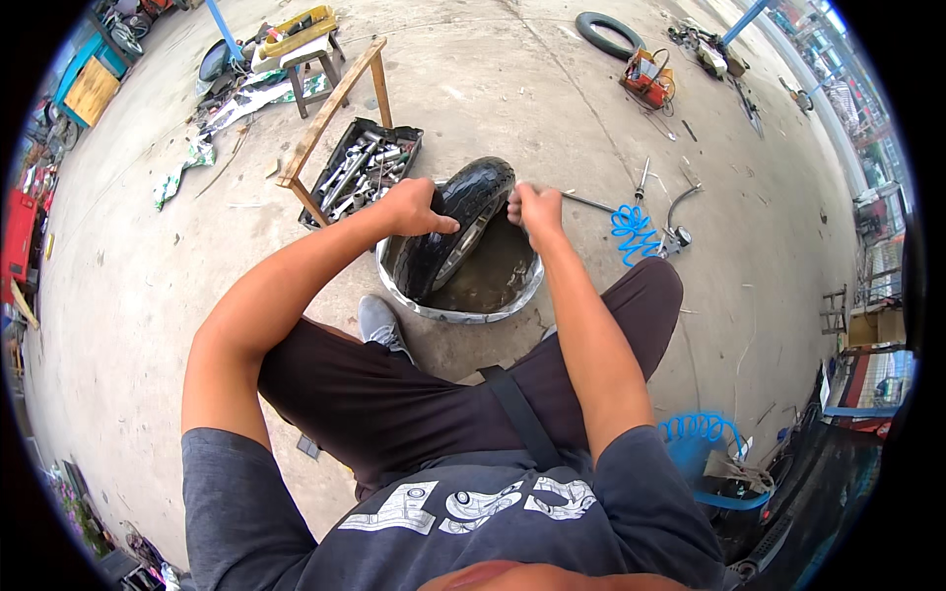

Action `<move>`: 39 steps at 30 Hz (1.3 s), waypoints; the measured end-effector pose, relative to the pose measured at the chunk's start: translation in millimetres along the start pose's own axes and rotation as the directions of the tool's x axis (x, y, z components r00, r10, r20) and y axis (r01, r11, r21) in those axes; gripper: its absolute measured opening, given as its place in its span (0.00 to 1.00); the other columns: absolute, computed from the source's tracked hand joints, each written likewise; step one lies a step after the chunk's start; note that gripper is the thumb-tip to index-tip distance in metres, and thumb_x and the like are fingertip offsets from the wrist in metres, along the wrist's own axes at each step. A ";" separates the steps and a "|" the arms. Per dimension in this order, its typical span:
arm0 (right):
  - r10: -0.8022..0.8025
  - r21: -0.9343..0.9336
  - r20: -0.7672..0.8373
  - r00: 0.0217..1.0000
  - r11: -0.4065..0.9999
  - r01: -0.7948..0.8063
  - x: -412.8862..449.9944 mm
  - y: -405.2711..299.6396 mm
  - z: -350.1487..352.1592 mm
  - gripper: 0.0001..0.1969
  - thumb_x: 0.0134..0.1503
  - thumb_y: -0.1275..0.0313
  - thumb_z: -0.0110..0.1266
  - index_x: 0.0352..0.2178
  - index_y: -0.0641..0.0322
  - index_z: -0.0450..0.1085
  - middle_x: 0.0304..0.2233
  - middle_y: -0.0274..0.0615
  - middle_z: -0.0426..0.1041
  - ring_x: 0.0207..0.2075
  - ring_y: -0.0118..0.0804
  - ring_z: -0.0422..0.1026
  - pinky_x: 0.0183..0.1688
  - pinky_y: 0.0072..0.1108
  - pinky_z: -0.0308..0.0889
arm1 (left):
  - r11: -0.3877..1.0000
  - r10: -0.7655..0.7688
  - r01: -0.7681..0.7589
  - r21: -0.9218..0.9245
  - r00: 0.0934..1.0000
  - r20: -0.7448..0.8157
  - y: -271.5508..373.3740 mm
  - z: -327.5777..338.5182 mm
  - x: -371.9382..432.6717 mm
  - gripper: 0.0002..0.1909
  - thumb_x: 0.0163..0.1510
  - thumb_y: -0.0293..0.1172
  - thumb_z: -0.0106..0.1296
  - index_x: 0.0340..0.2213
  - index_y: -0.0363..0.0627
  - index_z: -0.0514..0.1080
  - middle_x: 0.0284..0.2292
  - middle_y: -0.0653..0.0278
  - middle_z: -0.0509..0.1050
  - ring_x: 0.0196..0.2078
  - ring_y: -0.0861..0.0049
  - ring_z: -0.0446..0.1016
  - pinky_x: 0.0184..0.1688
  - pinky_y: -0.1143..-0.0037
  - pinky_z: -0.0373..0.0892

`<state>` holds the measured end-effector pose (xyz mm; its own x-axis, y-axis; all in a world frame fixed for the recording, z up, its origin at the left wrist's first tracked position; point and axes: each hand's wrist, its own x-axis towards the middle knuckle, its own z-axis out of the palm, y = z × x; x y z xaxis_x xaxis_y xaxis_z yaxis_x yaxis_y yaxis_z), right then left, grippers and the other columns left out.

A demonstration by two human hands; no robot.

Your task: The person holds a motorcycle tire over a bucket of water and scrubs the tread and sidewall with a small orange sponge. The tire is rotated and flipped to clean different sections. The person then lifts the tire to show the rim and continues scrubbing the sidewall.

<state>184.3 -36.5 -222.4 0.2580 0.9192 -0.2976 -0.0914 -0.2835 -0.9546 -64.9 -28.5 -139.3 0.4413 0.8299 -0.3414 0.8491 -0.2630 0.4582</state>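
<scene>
A wheel with a black rubber tire point(423, 255) and a metal rim point(460, 251) stands tilted in a round basin point(484, 318) of murky water, its lower part in the basin. My left hand point(418, 208) grips the tire's tread from the left, the thumb lying across the tread. Just right of the tire's upper end is my right hand point(538, 213), its fingers curled in and slightly blurred. I see nothing in those fingers, and whether they touch the wheel is unclear.
Behind the basin's left side stands a black crate point(362, 166) of wrenches and sockets, beside a wooden frame point(336, 103). A coiled blue air hose point(632, 233) with a pressure gauge point(683, 236) lies to the right. Farther off are a loose tire point(610, 35) and a red toolbox point(647, 81).
</scene>
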 end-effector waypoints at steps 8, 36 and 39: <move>0.530 -0.419 0.113 0.840 0.792 -0.443 -16.2 119.4 7.1 0.16 0.59 0.69 0.57 0.42 0.74 0.71 0.34 0.47 0.75 0.31 0.41 0.78 0.31 0.31 0.77 | 0.999 0.009 -0.008 -0.038 1.000 0.014 9.7 -2.3 -1.9 0.35 0.39 0.54 0.69 0.36 0.28 0.76 0.32 0.42 0.79 0.38 0.53 0.79 0.43 0.64 0.73; 0.651 -0.340 0.436 0.621 0.758 -0.556 -1.1 -3.3 -14.1 0.14 0.60 0.61 0.52 0.26 0.61 0.69 0.21 0.38 0.72 0.20 0.32 0.72 0.20 0.22 0.65 | 0.996 0.010 -0.010 -0.088 1.000 -0.001 -2.5 6.4 -0.2 0.37 0.38 0.57 0.69 0.35 0.29 0.76 0.35 0.42 0.78 0.41 0.53 0.78 0.45 0.64 0.72; 0.516 -0.207 0.613 0.599 0.836 -0.508 -11.0 -55.1 -18.3 0.15 0.63 0.64 0.49 0.33 0.69 0.72 0.27 0.47 0.77 0.27 0.40 0.78 0.28 0.29 0.76 | 0.994 0.022 -0.023 -0.104 1.000 -0.017 -4.1 10.3 1.8 0.36 0.39 0.55 0.69 0.35 0.27 0.76 0.33 0.41 0.78 0.40 0.53 0.78 0.44 0.64 0.72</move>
<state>204.1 -36.1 -166.7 -0.4822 0.5717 -0.6638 -0.0084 -0.7607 -0.6491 -64.6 -31.1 -150.3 0.4544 0.8325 -0.3170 0.8035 -0.2295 0.5493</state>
